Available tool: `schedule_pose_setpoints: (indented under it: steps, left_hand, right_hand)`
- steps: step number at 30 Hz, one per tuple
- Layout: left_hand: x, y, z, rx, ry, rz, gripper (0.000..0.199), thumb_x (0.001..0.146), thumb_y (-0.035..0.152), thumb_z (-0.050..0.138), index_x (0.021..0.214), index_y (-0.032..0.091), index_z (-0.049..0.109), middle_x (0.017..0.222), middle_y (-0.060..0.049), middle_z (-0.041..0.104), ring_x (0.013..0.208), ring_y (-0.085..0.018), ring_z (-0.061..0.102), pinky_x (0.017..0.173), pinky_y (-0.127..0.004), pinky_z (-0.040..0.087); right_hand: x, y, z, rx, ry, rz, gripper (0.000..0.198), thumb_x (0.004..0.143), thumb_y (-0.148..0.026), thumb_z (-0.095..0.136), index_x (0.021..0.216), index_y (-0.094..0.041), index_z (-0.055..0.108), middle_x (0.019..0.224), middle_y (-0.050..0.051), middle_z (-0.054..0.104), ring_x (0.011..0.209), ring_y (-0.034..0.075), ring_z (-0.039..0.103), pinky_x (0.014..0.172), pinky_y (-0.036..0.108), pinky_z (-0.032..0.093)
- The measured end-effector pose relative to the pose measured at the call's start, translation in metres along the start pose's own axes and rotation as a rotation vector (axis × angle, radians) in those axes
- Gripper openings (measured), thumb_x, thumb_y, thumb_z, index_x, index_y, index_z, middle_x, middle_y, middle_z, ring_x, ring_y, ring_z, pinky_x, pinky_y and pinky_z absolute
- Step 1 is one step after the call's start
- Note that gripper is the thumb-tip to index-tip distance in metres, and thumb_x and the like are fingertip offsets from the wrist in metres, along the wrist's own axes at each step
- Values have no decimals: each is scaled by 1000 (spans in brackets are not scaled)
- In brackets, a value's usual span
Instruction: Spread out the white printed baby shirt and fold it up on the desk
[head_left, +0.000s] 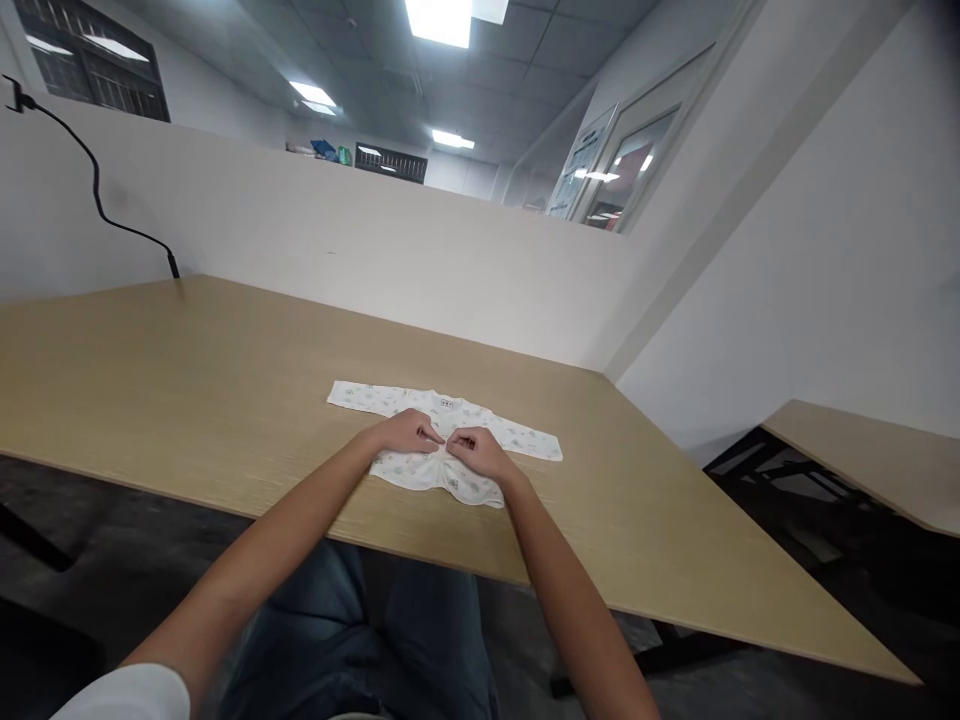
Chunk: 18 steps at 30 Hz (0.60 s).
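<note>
A small white long-sleeved baby shirt [525, 438] with a pale print lies spread on the table, its sleeves stretched out to both sides and its neckline facing away from me. My left hand [409, 432] and my right hand [478, 450] meet close together over the middle of its front. The fingers of each hand are pinched on the fabric there. Creases run from the pinched spot down to the hem. The fingertips cover whatever lies between them.
The shirt rests on a wooden table [247, 370] backed by a white partition [420, 260]. A black gooseneck holder [96, 185] rises at the far left. Another table [870, 450] stands to the right beyond a wall. My legs [375, 630] are under the near edge.
</note>
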<state>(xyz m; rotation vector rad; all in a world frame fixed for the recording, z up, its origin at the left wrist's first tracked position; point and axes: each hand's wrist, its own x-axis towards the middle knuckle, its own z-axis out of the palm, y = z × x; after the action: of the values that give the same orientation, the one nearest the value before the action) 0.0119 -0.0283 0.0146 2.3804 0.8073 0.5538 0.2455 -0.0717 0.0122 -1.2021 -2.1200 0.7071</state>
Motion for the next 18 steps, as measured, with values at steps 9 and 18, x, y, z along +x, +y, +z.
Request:
schedule_pose_setpoints:
  steps: [9, 18]
  left_hand:
    - [1, 8, 8, -93, 66, -100, 32, 81, 34, 68, 104, 17, 84, 79, -4, 77, 73, -15, 59, 66, -24, 39]
    - [0, 6, 11, -142, 99, -93, 31, 80, 38, 67, 93, 15, 84, 68, -1, 71, 65, -13, 55, 60, -23, 33]
  right_hand:
    - [0, 3, 0, 6, 33, 8, 26, 83, -38, 61, 80, -17, 75, 72, 2, 69, 68, 15, 53, 67, 28, 41]
    - [0, 0, 2, 30, 72, 20, 26, 83, -38, 61, 82, -17, 75, 78, 4, 72, 71, 16, 56, 68, 27, 41]
